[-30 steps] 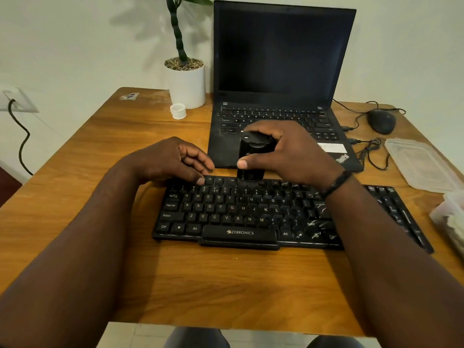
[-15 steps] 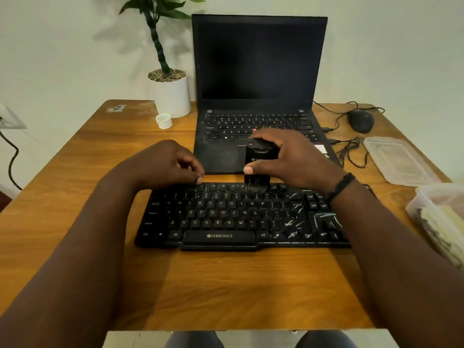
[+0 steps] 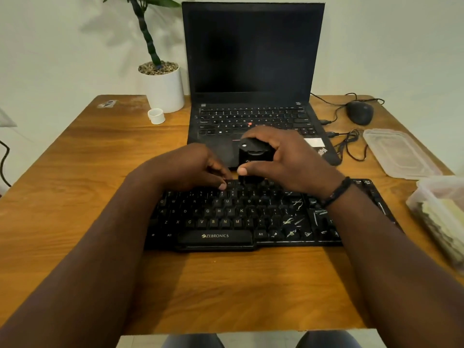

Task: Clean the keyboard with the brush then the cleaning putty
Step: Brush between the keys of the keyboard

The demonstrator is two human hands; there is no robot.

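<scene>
The right hand point(image 3: 288, 162) grips a black brush point(image 3: 253, 159) — thumb across its front face, the other fingers curled over the top and far side — and holds it upright with its lower end down on the top key row of the black keyboard point(image 3: 238, 217). The left hand point(image 3: 190, 167) rests on the keyboard's upper left part, fingers curled loosely under, fingertips touching the keys just beside the brush; it holds nothing. The keyboard lies flat on the wooden table point(image 3: 88, 159), with pale streaks across its right-hand keys. A dark beaded bracelet point(image 3: 336, 192) sits on the right wrist.

Behind the keyboard stands 1 open laptop point(image 3: 253, 71), screen dark. To its left are a white plant pot point(image 3: 165, 89) and a small white cap point(image 3: 156, 116); to its right, a wired mouse point(image 3: 359, 113), a clear plastic lid point(image 3: 399, 153) and — at the edge of view — a clear container point(image 3: 442, 209), contents blurred.
</scene>
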